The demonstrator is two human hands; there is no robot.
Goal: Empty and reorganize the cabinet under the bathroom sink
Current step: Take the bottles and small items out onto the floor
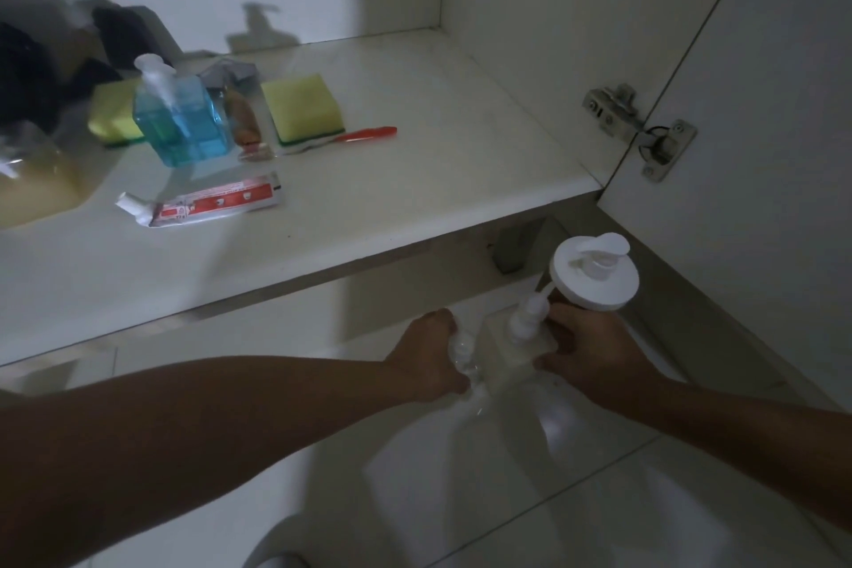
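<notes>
Below the cabinet shelf [415,217], my left hand [431,351] grips a clear bottle [463,353] by its top. My right hand [594,353] holds a white square pump bottle [518,339] and a dark bottle with a wide white pump cap [597,274]. On the shelf stand a blue pump bottle [184,120], two yellow sponges [302,106], a red toothbrush [355,136], a small brown tube [244,120] and a red and white toothpaste tube [207,203].
The open cabinet door [760,106] hangs on a metal hinge [645,131] at the right. A dark cloth heap [41,60] and a clear bag [32,180] lie at the shelf's left. A large translucent container [530,429] sits on the tiled floor below my hands.
</notes>
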